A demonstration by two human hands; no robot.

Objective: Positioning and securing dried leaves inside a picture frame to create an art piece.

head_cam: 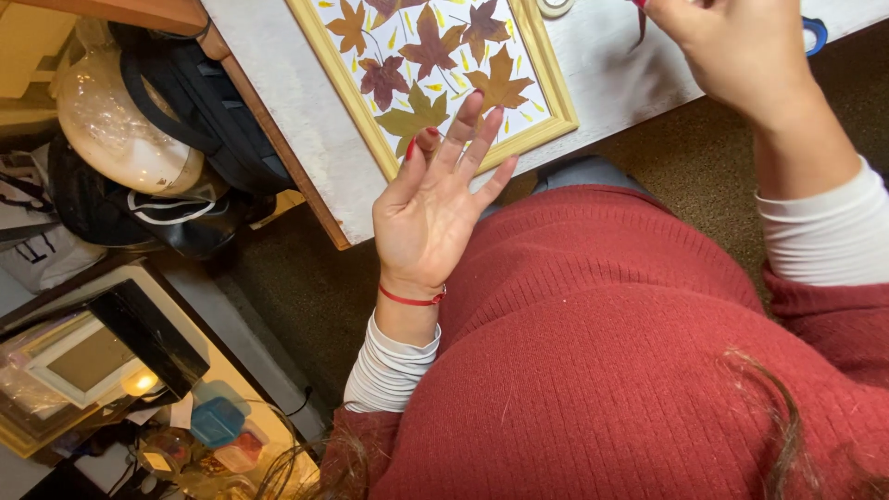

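Observation:
My left hand is raised palm up with fingers spread, holding nothing, just in front of the near edge of a yellow picture frame. The frame lies on a white table and holds pressed autumn leaves in red, orange and olive on a white backing. My right hand is at the top right over the table, fingers closed around a small dark red leaf stem; most of that piece is hidden. A thin red bracelet circles my left wrist.
A roll of tape and blue-handled scissors lie on the table's far side. Left of the table sit a black backpack and a plastic-wrapped round object. A shelf with frames and small jars is at lower left.

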